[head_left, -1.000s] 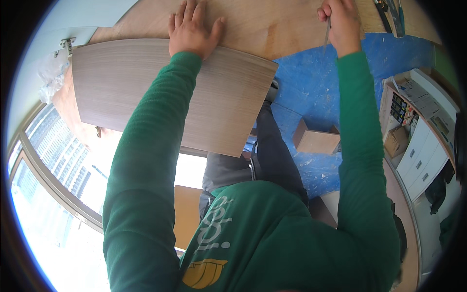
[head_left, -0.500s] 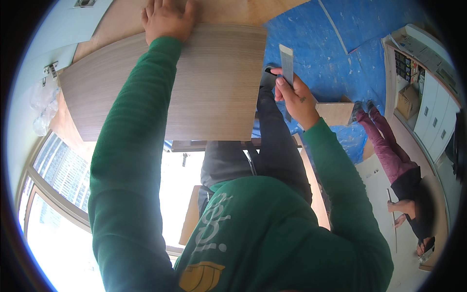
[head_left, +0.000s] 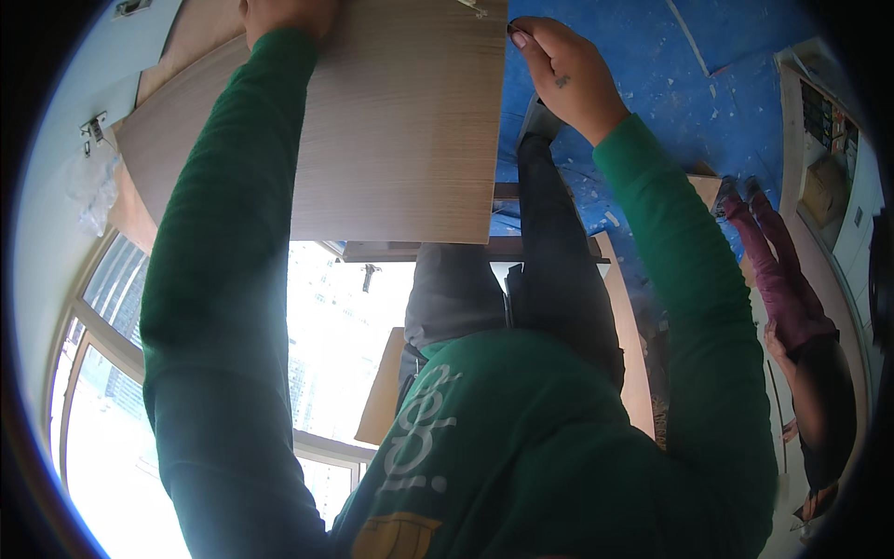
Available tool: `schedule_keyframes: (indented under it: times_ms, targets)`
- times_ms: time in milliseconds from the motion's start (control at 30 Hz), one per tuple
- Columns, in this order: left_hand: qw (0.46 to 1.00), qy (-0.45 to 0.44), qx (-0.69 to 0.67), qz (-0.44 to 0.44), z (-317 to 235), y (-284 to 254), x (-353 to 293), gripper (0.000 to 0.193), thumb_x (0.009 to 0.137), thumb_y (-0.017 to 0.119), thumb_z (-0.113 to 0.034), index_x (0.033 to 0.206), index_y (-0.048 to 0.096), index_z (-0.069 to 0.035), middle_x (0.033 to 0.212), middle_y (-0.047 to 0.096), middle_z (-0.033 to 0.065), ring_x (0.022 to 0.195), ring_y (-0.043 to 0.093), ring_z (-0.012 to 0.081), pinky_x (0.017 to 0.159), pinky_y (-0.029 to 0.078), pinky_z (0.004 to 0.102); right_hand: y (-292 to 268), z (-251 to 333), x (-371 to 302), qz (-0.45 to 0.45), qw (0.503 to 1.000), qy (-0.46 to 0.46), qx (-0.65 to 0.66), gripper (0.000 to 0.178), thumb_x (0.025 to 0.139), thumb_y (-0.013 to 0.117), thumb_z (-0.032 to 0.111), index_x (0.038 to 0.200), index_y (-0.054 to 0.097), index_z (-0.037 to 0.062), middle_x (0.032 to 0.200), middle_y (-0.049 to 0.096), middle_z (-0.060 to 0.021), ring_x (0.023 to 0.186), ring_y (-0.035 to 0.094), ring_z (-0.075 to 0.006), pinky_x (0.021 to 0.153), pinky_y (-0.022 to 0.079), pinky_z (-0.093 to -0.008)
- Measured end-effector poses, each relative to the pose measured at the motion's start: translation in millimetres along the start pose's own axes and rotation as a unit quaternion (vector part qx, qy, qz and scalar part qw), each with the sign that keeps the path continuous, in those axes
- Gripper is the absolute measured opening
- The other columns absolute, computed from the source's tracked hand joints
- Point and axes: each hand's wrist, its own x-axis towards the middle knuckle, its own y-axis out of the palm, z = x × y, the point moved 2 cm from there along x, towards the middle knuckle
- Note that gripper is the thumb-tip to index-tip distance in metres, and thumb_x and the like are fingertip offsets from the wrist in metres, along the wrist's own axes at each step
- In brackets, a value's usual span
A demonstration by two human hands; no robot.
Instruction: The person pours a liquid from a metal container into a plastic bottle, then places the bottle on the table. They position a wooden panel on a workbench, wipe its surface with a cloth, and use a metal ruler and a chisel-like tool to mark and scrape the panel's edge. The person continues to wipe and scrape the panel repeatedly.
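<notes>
A wood-grain board (head_left: 400, 140) lies in front of me. My left hand (head_left: 291, 17) rests on its far part. The upper edge of the picture cuts off most of its fingers; what shows lies flat and open. At the board's right edge, my right hand (head_left: 573, 79) is closed in a pinch, thumb toward the board. A thin dark end of the flat grey strip (head_left: 513, 29) shows at its fingertips; the rest is hidden. A pale, thin sliver (head_left: 473, 7) sits on the board near its far right corner.
Blue sheeting (head_left: 652, 74) with white specks covers the floor at right. A person in maroon trousers (head_left: 778, 252) stands there, near cabinets (head_left: 852, 224). Windows (head_left: 112, 289) are at lower left. A clear plastic bag (head_left: 91, 196) hangs beside the board, below a metal hinge (head_left: 93, 129).
My right hand has moved up and left to the board's edge, turning the strip mostly out of sight. My left hand and the board sit higher in view. A pale sliver now shows.
</notes>
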Motion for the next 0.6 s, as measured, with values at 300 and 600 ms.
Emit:
schedule_keyframes:
  times_ms: [300, 600]
  targets:
    - [1.0, 0.005, -0.029, -0.005, -1, 2, 5, 0.075, 0.102, 0.051, -0.055, 0.156, 0.044, -0.002, 0.165, 0.039, 0.0184, 0.155, 0.031, 0.0342, 0.128, 0.023, 0.0425, 13, -3, -57, 0.018, 0.997, -0.077, 0.008, 0.021, 0.093, 0.064, -0.003, 0.112, 0.069, 0.0049, 0.087, 0.063, -0.0098, 0.078, 0.063, -0.0282, 0.068, 0.052, -0.0396]
    - [1.0, -0.001, -0.026, 0.005, 7, 5, 9, 0.077, 0.102, 0.05, -0.056, 0.158, 0.041, -0.003, 0.167, 0.036, 0.0191, 0.156, 0.028, 0.0346, 0.129, 0.022, 0.0422, 38, 38, -186, 0.176, 0.981, -0.083, 0.023, 0.027, 0.083, 0.068, 0.004, 0.11, 0.069, 0.0062, 0.091, 0.061, -0.006, 0.087, 0.06, -0.0266, 0.079, 0.047, -0.0418]
